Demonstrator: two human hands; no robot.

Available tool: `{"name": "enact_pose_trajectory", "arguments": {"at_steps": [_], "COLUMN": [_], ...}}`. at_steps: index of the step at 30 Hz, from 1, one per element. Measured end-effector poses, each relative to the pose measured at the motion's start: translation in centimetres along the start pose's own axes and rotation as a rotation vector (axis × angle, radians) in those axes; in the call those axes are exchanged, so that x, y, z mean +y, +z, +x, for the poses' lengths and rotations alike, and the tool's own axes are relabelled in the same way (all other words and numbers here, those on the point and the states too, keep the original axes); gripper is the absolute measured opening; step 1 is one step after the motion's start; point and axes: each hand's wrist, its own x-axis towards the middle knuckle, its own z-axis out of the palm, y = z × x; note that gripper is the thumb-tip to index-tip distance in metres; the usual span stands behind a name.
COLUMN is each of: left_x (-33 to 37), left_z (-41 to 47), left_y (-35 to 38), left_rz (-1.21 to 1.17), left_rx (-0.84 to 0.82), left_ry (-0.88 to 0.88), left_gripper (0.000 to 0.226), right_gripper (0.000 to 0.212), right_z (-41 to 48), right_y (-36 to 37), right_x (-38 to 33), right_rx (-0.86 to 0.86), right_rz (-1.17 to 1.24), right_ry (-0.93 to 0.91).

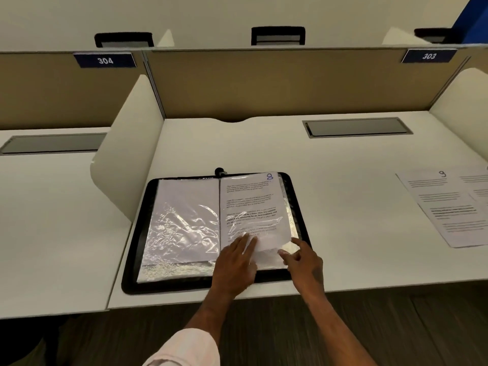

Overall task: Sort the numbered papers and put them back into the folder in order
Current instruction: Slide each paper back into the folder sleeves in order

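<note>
Folder [137,233] — open on the surface [343,233]. Paper 8 [248,202] lies on its right-hand page. Our left grip [235,262] presses it, fingers straight. Our right grip [303,262] touches the page's corner — pinching or not, we cannot tell. Paper 9 [443,207] lies well apart, to the right.

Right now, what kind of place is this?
Probably a library or study hall. The seats have numbered tags, 304 and 303. A white divider stands between the desks, and a covered hatch is set into the top, likely for sockets.
</note>
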Motion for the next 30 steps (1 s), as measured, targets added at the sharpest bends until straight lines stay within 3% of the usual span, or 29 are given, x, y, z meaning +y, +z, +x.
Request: {"name": "enact_pose_trajectory", "arguments": {"at_steps": [3,5,9,12,16,18,22,24,30], "left_x": [1.2,2.0,1.4,-0.6,-4.9,-7.0,-9.9,-10.6,-12.4], "left_z": [-0.2,-0.2,-0.8,-2.2,-4.8,-5.8,-7.3,-8.0,-9.5], "left_y": [-2.2,-3.5,-5.9,-8.9,-11.2,-11.3,-11.1,-10.9,-9.9], "left_rz": [-0.109,-0.216,-0.339,-0.342,-0.278,-0.221,-0.117,-0.034,0.184], "left_rx": [-0.024,0.039,0.308,0.437,0.429,0.369,0.153,0.041,-0.272], "left_ry": [0.020,-0.070,-0.352,-0.490,-0.600,-0.640,-0.637,-0.630,-0.611], "left_gripper": [0.085,0.088,0.063,0.064,0.084,0.088,0.053,0.048,0.083], "right_gripper": [0.035,0.032,0.026,0.030,0.036,0.049,0.086,0.096,0.109], "right_z": [-1.3,-2.4,-4.0,-4.6,-4.3,-4.0,-4.0,-4.0,-4.4], "right_y": [0.5,1.4,4.4,6.6,9.7,11.1,13.0,13.6,13.9], "right_x": [-2.8,-5.2,-9.2,-10.7,-10.2,-9.4,-6.3,-4.7,-1.4], "right_rx": [0.014,0.003,-0.039,-0.088,-0.085,-0.185,-0.404,-0.471,-0.577], "right_rz": [-0.117,-0.156,-0.264,-0.312,-0.383,-0.541,-0.915,-0.994,-1.099], "right_ry": [-0.186,-0.345,-0.767,-0.939,-0.841,-0.721,-0.576,-0.523,-0.436]}}
